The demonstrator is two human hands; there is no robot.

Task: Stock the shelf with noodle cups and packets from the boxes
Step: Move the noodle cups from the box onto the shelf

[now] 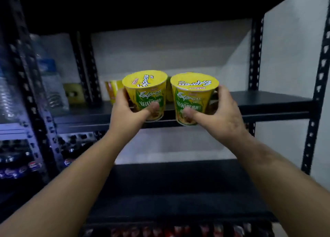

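Both arms are reaching forward and upward from the bottom corners of the frame toward the middle, and each hand is gripping one yellow noodle cup. The left hand (127, 110) is wrapping around the left cup (145, 95) from its left side, with the thumb lying across the front label and the other fingers going behind the cup. The right hand (220, 114) is doing the same from the right side on the right cup (193, 98), with the thumb pressing on the lower front and the fingers curling around the far side near the rim. Both hands are closed around the cup walls, not flat. The two cups are standing upright, side by side and very near to each other, at the centre of the frame, just at the front edge of the black shelf (267, 101); I cannot tell if their bottoms are touching the board. Behind the left cup, further back on the same shelf, another yellow cup (114, 90) is partly showing. At the left of the frame, water bottles (51, 86) are standing on a neighbouring rack, blurred.
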